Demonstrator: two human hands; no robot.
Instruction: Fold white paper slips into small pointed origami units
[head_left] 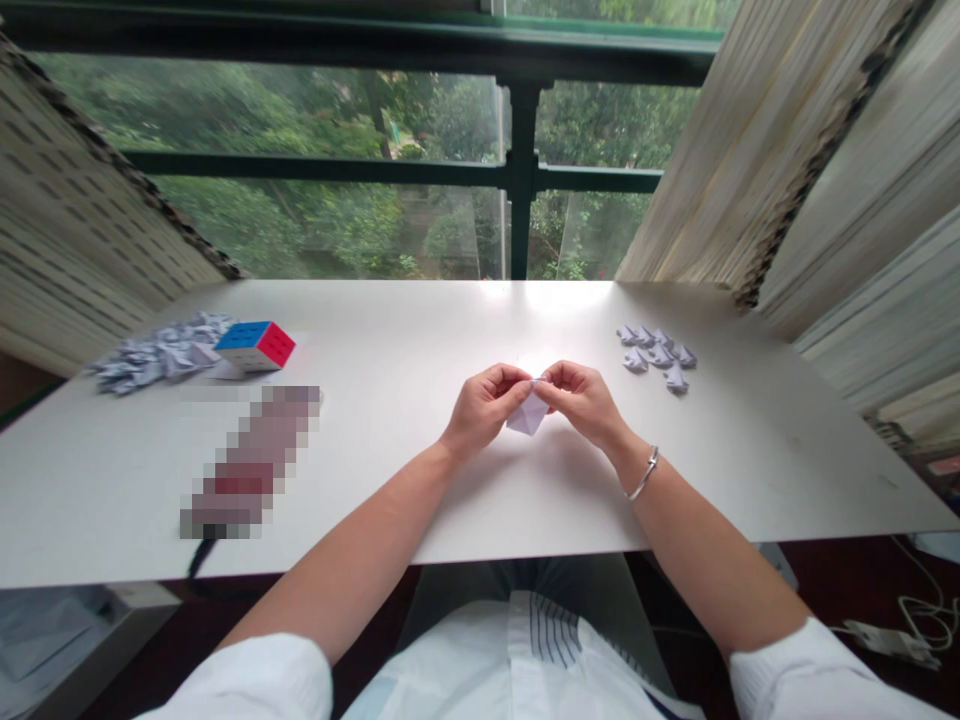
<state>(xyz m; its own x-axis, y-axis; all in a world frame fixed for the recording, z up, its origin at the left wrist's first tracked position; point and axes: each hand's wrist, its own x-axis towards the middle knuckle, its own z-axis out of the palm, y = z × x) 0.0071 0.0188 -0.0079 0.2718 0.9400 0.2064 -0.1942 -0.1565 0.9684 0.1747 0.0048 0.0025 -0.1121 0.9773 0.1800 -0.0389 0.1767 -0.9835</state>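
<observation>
Both hands meet over the middle of the white table (360,480), pinching one small piece of folded white paper (529,414). My left hand (484,408) grips its upper left edge between thumb and fingers. From the other side, my right hand (589,402) holds the upper right edge the same way, with a silver bracelet (645,474) round that wrist. Below the fingertips the paper's lower part hangs as a creased, pointed flap. The fingers cover its top. Off to the right lies a group of small folded white paper pieces (660,352).
At the back left, a puzzle cube (259,345) with blue, red and white faces stands beside a heap of folded paper pieces (161,352). A blurred-out object with a black strap (251,465) lies at the left. Curtains and a green-framed window border the table's far side.
</observation>
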